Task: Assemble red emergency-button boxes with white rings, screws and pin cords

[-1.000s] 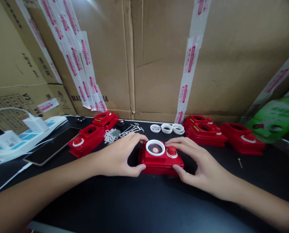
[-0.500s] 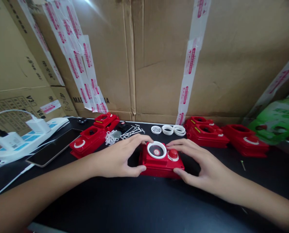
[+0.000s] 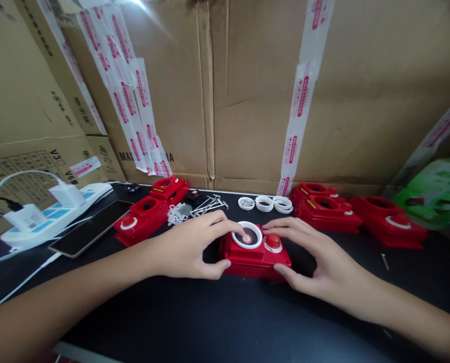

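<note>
A red plastic box with a white ring and a red round button on top lies on the black table. My left hand grips its left end, thumb at the front, forefinger resting on the white ring. From the right, my right hand clasps the other end, thumb at the front corner and fingers curled over beside the button.
More red boxes lie at the left and right. Loose white rings, metal pins and small white parts sit behind. A phone and power strip lie far left. Cardboard boxes wall the back.
My left forefinger has slid onto the white ring of the red box. Both hands keep their hold on the box; the view has shifted slightly.
</note>
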Demonstrator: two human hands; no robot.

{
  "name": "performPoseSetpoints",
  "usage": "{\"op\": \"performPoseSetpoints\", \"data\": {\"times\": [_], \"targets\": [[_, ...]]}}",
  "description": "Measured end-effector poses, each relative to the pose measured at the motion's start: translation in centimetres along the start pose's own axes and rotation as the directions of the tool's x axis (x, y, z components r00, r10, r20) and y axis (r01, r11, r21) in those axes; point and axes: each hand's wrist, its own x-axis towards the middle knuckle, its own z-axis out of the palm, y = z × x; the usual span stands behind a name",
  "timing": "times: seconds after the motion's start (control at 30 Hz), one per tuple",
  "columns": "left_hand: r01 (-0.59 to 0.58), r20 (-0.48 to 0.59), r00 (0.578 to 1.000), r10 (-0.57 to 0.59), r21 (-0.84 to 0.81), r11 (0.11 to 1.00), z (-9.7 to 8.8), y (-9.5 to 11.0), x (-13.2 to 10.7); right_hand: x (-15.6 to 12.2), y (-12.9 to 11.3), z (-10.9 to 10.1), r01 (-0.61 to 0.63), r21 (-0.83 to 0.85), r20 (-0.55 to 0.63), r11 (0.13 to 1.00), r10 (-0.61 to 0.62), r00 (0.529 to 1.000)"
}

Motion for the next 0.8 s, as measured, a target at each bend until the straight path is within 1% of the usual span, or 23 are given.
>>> {"op": "performPoseSetpoints", "data": {"times": [0.2, 0.4, 0.5, 0.73, 0.8], "targets": [[-0.005, 0.014, 1.0, 0.004, 0.059, 0.998, 0.0, 0.06, -0.1, 0.02, 0.03, 0.05, 0.005, 0.0, -0.005, 1.0, -0.005, 1.0], [-0.054, 0.006, 0.999, 0.054, 0.143, 0.988, 0.02, -0.02, -0.12, -0.02, 0.15, 0.07, 0.019, -0.01, -0.014, 1.0, -0.019, 1.0], [-0.059, 0.013, 0.998, 0.058, 0.187, 0.981, 0.11, 0.04, -0.07, -0.01, 0.08, 0.09, 0.019, -0.01, -0.017, 1.0, -0.019, 1.0], [-0.067, -0.002, 0.998, 0.069, 0.181, 0.981, 0.15, 0.01, -0.03, -0.27, 0.42, 0.24, 0.014, 0.0, -0.004, 1.0, -0.014, 1.0], [-0.074, -0.012, 0.997, 0.078, 0.171, 0.982, 0.2, -0.1, -0.07, -0.41, 0.61, 0.24, 0.01, 0.007, 0.015, 1.0, -0.011, 1.0]]}}
